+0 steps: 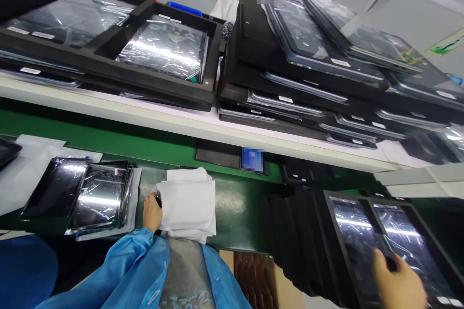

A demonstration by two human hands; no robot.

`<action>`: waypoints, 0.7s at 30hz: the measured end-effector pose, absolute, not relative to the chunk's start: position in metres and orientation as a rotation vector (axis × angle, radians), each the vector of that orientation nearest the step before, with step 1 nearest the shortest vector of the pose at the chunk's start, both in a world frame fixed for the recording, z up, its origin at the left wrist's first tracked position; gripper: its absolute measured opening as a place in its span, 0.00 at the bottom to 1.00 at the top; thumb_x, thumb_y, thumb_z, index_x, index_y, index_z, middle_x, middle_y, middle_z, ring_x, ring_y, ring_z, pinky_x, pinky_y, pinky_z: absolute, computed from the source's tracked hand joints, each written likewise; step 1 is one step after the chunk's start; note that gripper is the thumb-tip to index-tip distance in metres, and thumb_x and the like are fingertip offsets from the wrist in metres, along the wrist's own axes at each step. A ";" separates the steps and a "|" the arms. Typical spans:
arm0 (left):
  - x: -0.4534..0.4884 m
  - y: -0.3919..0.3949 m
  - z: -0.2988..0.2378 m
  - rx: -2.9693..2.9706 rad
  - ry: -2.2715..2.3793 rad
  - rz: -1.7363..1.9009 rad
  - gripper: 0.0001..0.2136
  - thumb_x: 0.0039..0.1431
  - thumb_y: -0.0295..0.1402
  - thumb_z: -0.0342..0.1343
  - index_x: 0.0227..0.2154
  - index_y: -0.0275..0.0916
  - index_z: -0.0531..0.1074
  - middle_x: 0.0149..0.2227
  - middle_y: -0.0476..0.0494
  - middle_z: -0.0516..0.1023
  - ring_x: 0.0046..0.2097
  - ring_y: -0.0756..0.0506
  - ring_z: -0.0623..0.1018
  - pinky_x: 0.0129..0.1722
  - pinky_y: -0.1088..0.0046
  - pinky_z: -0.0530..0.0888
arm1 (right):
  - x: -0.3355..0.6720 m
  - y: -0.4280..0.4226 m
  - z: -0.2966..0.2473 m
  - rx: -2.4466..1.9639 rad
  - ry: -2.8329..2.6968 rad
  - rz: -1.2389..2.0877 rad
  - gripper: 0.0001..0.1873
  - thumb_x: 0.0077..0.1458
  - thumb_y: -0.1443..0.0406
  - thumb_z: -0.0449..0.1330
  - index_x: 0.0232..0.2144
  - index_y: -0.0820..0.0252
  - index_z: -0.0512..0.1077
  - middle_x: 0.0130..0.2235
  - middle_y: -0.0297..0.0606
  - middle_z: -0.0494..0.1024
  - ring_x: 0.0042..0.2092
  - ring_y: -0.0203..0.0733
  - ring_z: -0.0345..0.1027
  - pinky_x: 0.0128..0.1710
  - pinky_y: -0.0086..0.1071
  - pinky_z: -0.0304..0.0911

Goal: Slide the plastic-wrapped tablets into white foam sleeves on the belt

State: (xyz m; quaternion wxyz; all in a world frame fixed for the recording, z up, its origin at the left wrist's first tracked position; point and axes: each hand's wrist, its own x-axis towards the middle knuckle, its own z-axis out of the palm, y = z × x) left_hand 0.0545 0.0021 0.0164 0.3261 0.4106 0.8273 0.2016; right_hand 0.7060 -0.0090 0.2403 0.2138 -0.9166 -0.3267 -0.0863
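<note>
My left hand [151, 212], in a blue sleeve, grips the left edge of a stack of white foam sheets [188, 205] on the green belt [232, 207]. A small dark item shows at its fingertips, and the fingers are partly hidden under the sheets. My right hand [397, 282] is at the bottom right, thumb and finger pinched on the centre bar of a black two-pocket tray [366, 203]. That tray holds shiny bagged panels [353, 239] and tops a leaning row of similar trays.
Bagged dark panels [97, 198] lie on white foam left of my left hand. The white shelf [145, 113] above the belt carries black trays [108, 63] and stacked panels [308, 82]. A person in white stands behind it. A small blurred screen [252, 159] sits under the shelf.
</note>
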 end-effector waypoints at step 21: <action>0.041 0.015 0.036 0.781 1.552 0.949 0.14 0.42 0.41 0.62 0.32 0.39 0.76 0.34 0.45 0.81 0.42 0.39 0.77 0.43 0.66 0.72 | 0.351 0.000 0.016 -1.886 -0.998 1.112 0.25 0.47 0.42 0.54 0.25 0.58 0.71 0.28 0.39 0.76 0.35 0.47 0.68 0.38 0.36 0.63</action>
